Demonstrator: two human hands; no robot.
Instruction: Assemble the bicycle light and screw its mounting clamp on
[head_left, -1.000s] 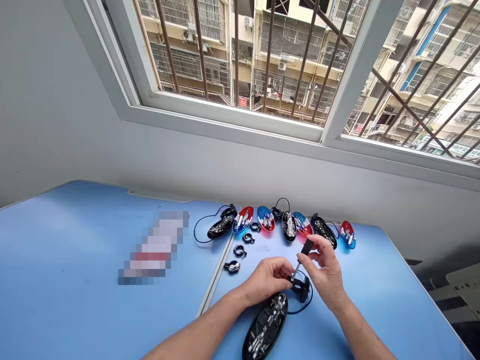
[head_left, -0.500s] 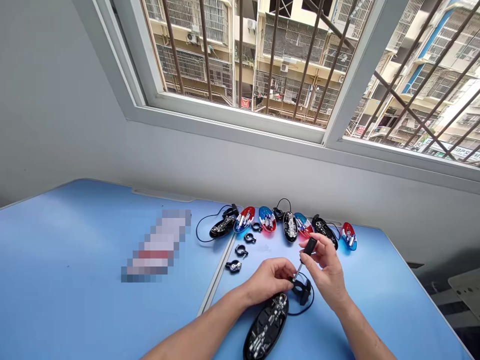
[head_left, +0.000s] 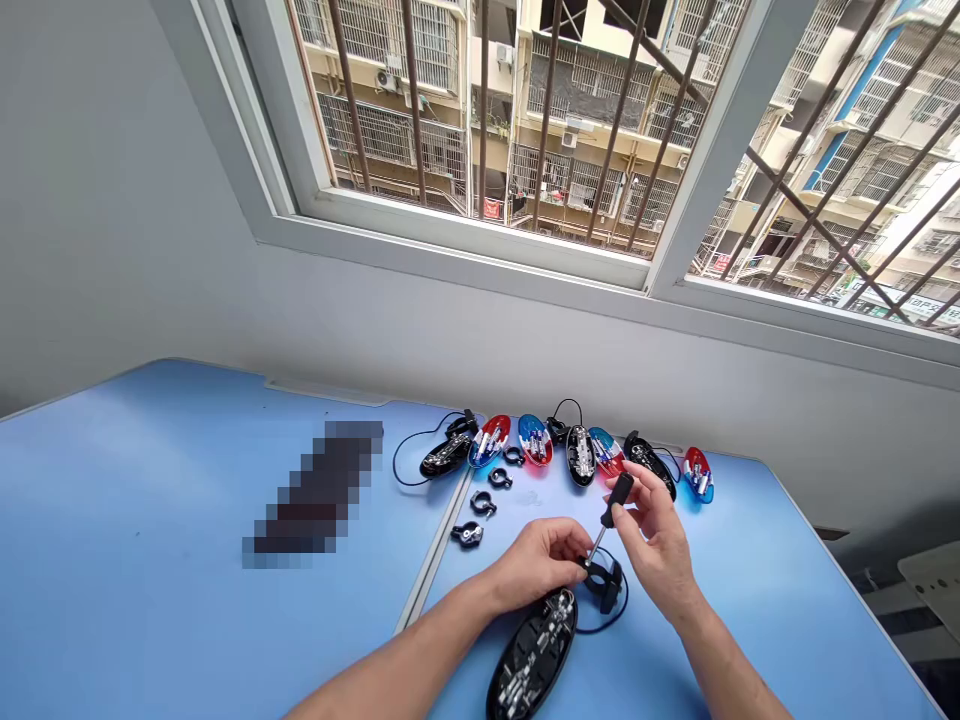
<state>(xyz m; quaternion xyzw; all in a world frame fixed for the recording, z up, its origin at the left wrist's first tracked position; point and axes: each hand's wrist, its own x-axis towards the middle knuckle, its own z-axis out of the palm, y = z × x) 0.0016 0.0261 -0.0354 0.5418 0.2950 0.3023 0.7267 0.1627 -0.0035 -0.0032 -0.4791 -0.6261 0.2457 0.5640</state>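
Black screwdriver in R hand, tip prob. touching clamp.

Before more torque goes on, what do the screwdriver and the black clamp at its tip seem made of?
Screwdriver: shaft probably steel, being bright and silvery; handle likely plastic or rubber, dark and smooth. Black clamp: probably moulded plastic, evenly black, though coated metal is possible.

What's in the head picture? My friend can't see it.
A person's right hand holds a screwdriver to a black clamp that the left hand grips. An open black shell lies nearer; more clamps and red-and-blue shells lie behind, on a blue table.
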